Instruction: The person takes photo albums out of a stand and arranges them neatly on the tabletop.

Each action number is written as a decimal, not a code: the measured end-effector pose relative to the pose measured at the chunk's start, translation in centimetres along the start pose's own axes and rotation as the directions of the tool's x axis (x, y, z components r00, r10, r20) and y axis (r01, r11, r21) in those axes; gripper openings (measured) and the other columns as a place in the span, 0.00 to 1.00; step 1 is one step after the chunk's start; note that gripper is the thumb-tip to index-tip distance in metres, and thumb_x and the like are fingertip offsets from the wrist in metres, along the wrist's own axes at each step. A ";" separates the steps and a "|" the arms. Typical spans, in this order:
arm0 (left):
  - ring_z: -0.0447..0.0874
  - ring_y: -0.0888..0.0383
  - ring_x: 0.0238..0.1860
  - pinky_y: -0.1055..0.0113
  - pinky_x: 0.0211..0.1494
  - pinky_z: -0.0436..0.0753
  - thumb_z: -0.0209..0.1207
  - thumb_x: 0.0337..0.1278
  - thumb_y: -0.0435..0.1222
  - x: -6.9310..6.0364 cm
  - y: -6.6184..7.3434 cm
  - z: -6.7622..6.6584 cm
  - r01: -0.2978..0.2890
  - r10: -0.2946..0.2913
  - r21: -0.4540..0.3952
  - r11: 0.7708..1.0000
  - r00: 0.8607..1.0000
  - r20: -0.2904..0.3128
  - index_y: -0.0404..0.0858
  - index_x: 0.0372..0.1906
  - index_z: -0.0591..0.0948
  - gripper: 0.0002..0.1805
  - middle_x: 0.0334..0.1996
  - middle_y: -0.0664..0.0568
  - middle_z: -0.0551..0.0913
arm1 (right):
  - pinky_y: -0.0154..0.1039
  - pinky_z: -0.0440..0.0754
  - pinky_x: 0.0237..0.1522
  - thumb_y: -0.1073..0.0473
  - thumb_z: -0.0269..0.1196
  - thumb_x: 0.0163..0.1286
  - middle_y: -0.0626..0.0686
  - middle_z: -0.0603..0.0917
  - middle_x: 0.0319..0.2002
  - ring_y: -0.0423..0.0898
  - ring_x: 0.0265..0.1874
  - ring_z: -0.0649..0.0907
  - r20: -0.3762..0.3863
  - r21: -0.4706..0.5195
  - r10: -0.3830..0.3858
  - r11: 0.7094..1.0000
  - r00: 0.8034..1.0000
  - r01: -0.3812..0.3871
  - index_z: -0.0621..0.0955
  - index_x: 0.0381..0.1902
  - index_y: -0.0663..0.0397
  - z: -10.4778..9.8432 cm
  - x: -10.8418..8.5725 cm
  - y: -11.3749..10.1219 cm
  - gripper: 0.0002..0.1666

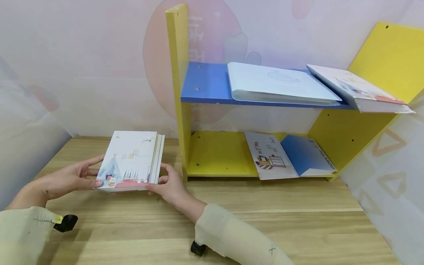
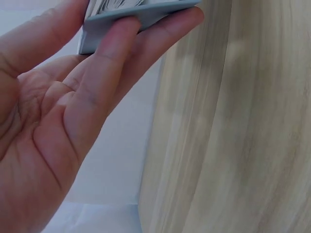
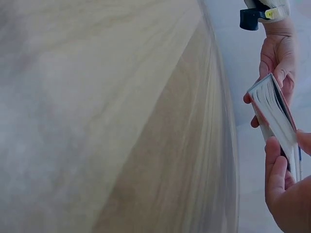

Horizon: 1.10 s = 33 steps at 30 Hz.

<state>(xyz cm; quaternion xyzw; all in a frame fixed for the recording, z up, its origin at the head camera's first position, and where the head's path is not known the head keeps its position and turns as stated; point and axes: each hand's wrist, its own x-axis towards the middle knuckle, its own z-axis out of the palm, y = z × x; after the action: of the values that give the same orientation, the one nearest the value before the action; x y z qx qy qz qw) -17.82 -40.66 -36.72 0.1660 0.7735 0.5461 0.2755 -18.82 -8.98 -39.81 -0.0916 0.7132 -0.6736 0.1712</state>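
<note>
A white photo album or book (image 1: 130, 156) with a blue tent and a pink strip printed on its cover is held above the table, between both hands. My left hand (image 1: 77, 175) grips its left side, the thumb on the cover and the fingers underneath. On the opposite side, my right hand (image 1: 170, 184) pinches the lower corner by the spine. From below, the left wrist view shows the book's underside (image 2: 104, 29) resting on the left fingers. Loose page edges (image 3: 272, 109) face the right wrist camera, with a hand at either end.
A yellow-and-blue shelf (image 1: 183, 121) stands to the right. Its upper board carries a white album (image 1: 271, 82) and a printed book (image 1: 361, 88). Below lie another printed book (image 1: 271, 156) and a blue book (image 1: 308, 154). The wooden table (image 1: 265, 213) meets a draped wall.
</note>
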 end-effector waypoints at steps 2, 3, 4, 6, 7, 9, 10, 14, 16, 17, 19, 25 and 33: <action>0.84 0.64 0.56 0.71 0.54 0.82 0.51 0.71 0.27 0.2 -0.1 -0.2 0.023 -0.023 -0.007 1.000 1.000 -0.004 0.39 0.77 0.26 0.50 0.55 0.67 0.82 | 0.30 0.62 0.18 0.68 0.73 0.58 0.53 0.84 0.22 0.57 0.28 0.89 -0.007 -0.002 0.009 1.000 1.000 -0.009 0.67 0.71 0.53 0.1 0.1 0.0 0.44; 0.83 0.64 0.56 0.72 0.54 0.82 0.51 0.71 0.27 0.2 -0.1 -0.3 0.034 -0.034 -0.011 0.999 0.999 -0.007 0.39 0.77 0.26 0.50 0.55 0.68 0.82 | 0.30 0.62 0.18 0.68 0.73 0.58 0.53 0.84 0.22 0.57 0.28 0.89 -0.013 -0.003 0.013 1.000 1.000 -0.014 0.67 0.71 0.54 0.2 0.1 0.0 0.45; 0.83 0.65 0.56 0.72 0.54 0.82 0.51 0.71 0.28 0.3 -0.2 -0.3 0.042 -0.042 -0.012 0.999 0.999 -0.011 0.39 0.77 0.26 0.49 0.55 0.68 0.82 | 0.30 0.62 0.19 0.68 0.73 0.58 0.52 0.84 0.22 0.56 0.28 0.89 -0.022 -0.008 0.019 1.000 1.000 -0.019 0.67 0.71 0.54 0.2 0.2 -0.1 0.45; 0.83 0.65 0.55 0.72 0.54 0.82 0.51 0.72 0.28 0.4 -0.4 -0.5 0.051 -0.051 -0.021 0.998 0.999 -0.012 0.39 0.77 0.26 0.49 0.55 0.68 0.81 | 0.30 0.62 0.19 0.68 0.73 0.58 0.52 0.85 0.22 0.55 0.27 0.89 -0.035 -0.031 0.025 0.999 0.999 -0.026 0.67 0.71 0.55 0.3 0.2 -0.1 0.44; 0.83 0.65 0.55 0.73 0.54 0.81 0.51 0.72 0.28 0.5 -0.5 -0.6 0.060 -0.060 -0.022 0.998 0.998 -0.013 0.39 0.77 0.26 0.49 0.55 0.68 0.82 | 0.30 0.62 0.19 0.67 0.73 0.58 0.51 0.84 0.22 0.54 0.27 0.89 -0.039 -0.047 0.029 0.998 0.999 -0.031 0.68 0.71 0.55 0.3 0.3 -0.1 0.45; 0.84 0.64 0.55 0.72 0.54 0.82 0.51 0.72 0.27 0.5 -0.8 -0.8 0.065 -0.065 -0.033 0.997 0.998 -0.013 0.38 0.77 0.26 0.49 0.55 0.66 0.82 | 0.30 0.63 0.20 0.67 0.73 0.58 0.51 0.83 0.20 0.53 0.26 0.89 -0.046 -0.067 0.034 0.997 0.998 -0.037 0.68 0.72 0.55 0.4 0.3 0.0 0.45; 0.84 0.63 0.55 0.72 0.54 0.82 0.51 0.72 0.27 0.5 -0.9 -0.8 0.067 -0.067 -0.036 0.997 0.998 -0.014 0.37 0.77 0.26 0.49 0.55 0.66 0.82 | 0.30 0.63 0.20 0.66 0.74 0.58 0.50 0.83 0.19 0.53 0.25 0.89 -0.048 -0.080 0.036 0.996 0.998 -0.040 0.68 0.72 0.55 0.4 0.4 0.0 0.45; 0.84 0.64 0.54 0.71 0.53 0.83 0.50 0.72 0.27 0.6 -1.3 -1.0 0.055 -0.055 -0.049 0.997 0.998 -0.011 0.35 0.76 0.25 0.49 0.54 0.66 0.81 | 0.30 0.63 0.19 0.66 0.74 0.57 0.49 0.81 0.18 0.53 0.25 0.89 -0.053 -0.091 0.043 0.995 0.998 -0.047 0.68 0.72 0.56 0.6 0.6 0.2 0.46; 0.84 0.64 0.54 0.70 0.53 0.83 0.50 0.72 0.26 0.7 -1.4 -0.9 0.044 -0.044 -0.059 0.997 0.999 0.001 0.34 0.75 0.25 0.49 0.55 0.67 0.81 | 0.30 0.63 0.19 0.67 0.74 0.57 0.49 0.81 0.18 0.54 0.25 0.89 -0.060 -0.083 0.055 0.995 0.997 -0.059 0.68 0.72 0.56 0.7 0.7 0.3 0.45; 0.84 0.64 0.54 0.70 0.54 0.83 0.50 0.72 0.26 0.8 -1.5 -0.9 0.038 -0.038 -0.064 0.997 0.999 0.007 0.34 0.75 0.25 0.49 0.55 0.68 0.81 | 0.30 0.64 0.20 0.67 0.74 0.57 0.49 0.81 0.19 0.54 0.26 0.89 -0.062 -0.077 0.060 0.995 0.996 -0.065 0.68 0.72 0.57 0.7 0.7 0.3 0.45; 0.84 0.64 0.54 0.70 0.54 0.83 0.50 0.72 0.26 0.9 -1.5 -0.9 0.037 -0.036 -0.073 0.997 0.999 0.015 0.34 0.75 0.24 0.49 0.55 0.68 0.81 | 0.30 0.65 0.20 0.68 0.73 0.57 0.50 0.81 0.19 0.55 0.25 0.89 -0.066 -0.062 0.073 0.995 0.995 -0.077 0.69 0.72 0.57 0.8 0.8 0.3 0.45; 0.84 0.66 0.53 0.71 0.52 0.83 0.54 0.70 0.29 1.0 -1.3 -0.9 0.085 -0.086 -0.019 0.996 0.996 -0.023 0.33 0.76 0.26 0.51 0.55 0.65 0.80 | 0.30 0.69 0.23 0.67 0.74 0.57 0.52 0.83 0.20 0.52 0.23 0.88 -0.076 -0.057 0.094 0.994 0.993 -0.098 0.69 0.71 0.55 0.9 1.0 0.4 0.45; 0.84 0.67 0.52 0.72 0.51 0.82 0.55 0.70 0.30 1.3 -1.1 -0.8 0.107 -0.106 0.048 0.993 0.994 -0.034 0.29 0.75 0.27 0.51 0.60 0.51 0.80 | 0.32 0.82 0.32 0.66 0.74 0.58 0.52 0.85 0.21 0.53 0.25 0.89 -0.076 -0.077 0.110 0.990 0.991 -0.116 0.68 0.72 0.55 0.9 0.9 0.7 0.46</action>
<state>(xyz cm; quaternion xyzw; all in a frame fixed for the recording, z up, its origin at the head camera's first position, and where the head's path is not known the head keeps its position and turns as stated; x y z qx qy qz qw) -19.32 -40.95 -37.89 0.1228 0.7987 0.5139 0.2881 -19.26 -10.05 -40.69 -0.0337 0.7497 -0.6360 0.1795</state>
